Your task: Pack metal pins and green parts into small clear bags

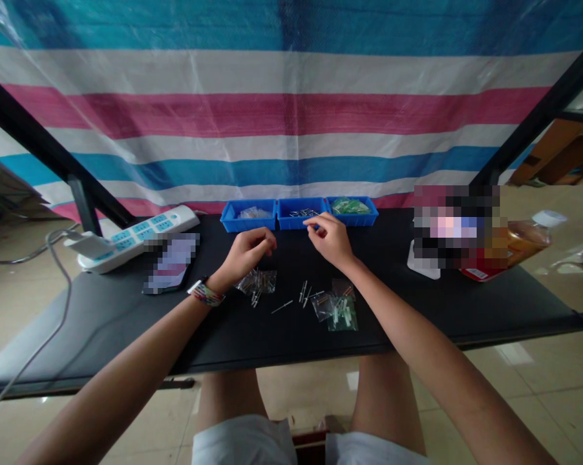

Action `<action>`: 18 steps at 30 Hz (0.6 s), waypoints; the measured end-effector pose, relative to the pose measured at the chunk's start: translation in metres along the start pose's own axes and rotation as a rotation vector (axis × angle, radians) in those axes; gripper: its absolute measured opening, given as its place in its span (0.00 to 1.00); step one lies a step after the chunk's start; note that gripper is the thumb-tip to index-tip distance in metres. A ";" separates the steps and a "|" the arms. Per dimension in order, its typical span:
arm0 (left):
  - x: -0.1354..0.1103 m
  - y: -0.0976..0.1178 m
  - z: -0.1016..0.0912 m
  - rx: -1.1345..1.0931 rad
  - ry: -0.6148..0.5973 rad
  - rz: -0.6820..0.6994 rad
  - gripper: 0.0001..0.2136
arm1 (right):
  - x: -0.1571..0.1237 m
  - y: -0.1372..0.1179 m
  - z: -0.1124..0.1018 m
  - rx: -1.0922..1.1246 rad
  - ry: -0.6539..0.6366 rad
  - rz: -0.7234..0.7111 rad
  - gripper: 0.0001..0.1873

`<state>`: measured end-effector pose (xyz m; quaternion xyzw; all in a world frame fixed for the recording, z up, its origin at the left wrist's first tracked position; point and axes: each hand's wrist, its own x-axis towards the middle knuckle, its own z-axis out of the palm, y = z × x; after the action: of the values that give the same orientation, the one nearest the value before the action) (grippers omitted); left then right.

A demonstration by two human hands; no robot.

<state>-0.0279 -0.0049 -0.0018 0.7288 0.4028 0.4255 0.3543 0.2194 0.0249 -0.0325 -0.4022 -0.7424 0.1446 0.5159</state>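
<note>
Right hand (332,241) nearer, metal pins (303,212) just far-left in the middle bin (290,224); left hand (251,253) apart; can't tell whether either grips anything!

Pretty dim indoor light, kinda flat. Pale sheen along the creases of the striped sheet (296,113), and the black tabletop (127,323) washes out greyish at left. Wide lens stretches the forearms (417,336) toward the edges — tiny metal pins (303,292) look soft — and blocky pixelation covers the phone (174,259).
</note>
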 end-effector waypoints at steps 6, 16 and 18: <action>0.000 0.003 -0.004 -0.038 0.077 0.018 0.11 | -0.024 -0.047 0.021 0.110 -0.564 -0.297 0.11; 0.002 -0.001 -0.001 -0.042 0.062 -0.006 0.11 | -0.026 -0.044 0.031 0.049 -0.565 -0.240 0.09; 0.002 -0.001 -0.002 -0.028 0.046 -0.012 0.12 | -0.025 -0.042 0.032 0.120 -0.519 -0.165 0.09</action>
<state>-0.0292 -0.0023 -0.0018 0.7114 0.4090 0.4456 0.3579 0.1761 -0.0135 -0.0361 -0.2584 -0.8701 0.2440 0.3415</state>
